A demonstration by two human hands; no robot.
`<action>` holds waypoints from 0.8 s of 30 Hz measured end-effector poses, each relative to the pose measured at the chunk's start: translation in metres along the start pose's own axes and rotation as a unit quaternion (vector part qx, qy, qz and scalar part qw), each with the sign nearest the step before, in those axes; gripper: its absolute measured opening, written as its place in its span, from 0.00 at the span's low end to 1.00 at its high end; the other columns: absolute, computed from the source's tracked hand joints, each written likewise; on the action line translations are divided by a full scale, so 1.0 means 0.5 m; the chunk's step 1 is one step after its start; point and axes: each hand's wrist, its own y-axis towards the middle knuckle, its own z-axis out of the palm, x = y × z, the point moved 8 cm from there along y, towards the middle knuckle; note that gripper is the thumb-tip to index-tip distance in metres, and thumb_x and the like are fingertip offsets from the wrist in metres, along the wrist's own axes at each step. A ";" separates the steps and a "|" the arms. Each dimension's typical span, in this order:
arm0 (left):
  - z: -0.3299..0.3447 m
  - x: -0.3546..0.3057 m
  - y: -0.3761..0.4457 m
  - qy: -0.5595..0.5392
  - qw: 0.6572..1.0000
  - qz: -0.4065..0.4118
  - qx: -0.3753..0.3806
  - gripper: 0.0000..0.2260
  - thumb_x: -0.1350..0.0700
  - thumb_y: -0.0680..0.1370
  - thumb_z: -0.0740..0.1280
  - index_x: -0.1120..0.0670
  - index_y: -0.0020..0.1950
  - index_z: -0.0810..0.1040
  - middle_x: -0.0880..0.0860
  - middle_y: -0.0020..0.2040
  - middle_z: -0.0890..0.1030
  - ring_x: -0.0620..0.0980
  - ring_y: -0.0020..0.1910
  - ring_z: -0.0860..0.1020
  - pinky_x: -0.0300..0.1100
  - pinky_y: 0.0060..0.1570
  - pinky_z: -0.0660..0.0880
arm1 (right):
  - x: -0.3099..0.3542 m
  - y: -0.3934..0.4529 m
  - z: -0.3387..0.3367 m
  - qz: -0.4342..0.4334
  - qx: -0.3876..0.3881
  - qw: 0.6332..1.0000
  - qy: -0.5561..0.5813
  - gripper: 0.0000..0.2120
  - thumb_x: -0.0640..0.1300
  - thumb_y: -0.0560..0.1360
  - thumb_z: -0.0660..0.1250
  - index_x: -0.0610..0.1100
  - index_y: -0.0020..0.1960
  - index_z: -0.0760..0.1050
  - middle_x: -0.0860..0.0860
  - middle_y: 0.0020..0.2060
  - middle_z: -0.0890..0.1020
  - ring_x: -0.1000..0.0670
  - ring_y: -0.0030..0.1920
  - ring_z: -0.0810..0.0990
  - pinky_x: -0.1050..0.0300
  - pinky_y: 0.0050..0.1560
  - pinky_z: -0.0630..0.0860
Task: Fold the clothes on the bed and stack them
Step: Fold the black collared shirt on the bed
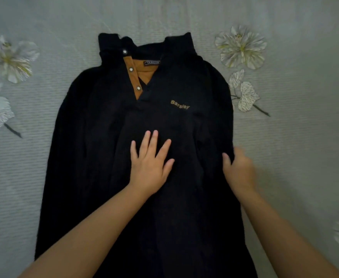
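Flanking black shirt: flower-print bedsheet, both sides.

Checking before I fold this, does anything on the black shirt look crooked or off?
Nothing damaged. The black shirt lies face up on the bed, but its collar sits uneven and the placket is unbuttoned, showing tan lining.

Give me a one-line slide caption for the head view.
Left hand pressing flat on a black long-sleeved polo shirt while the right hand grips its side edge on a grey floral bedsheet.
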 end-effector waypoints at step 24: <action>0.043 0.017 -0.378 0.067 0.998 0.012 0.016 0.25 0.46 0.77 0.54 0.63 0.58 0.77 0.66 0.60 0.76 0.67 0.59 0.74 0.66 0.56 0.64 | -0.067 -0.435 0.073 -0.358 0.081 0.930 -0.023 0.29 0.50 0.59 0.79 0.36 0.54 0.79 0.35 0.55 0.78 0.35 0.56 0.77 0.36 0.50 0.73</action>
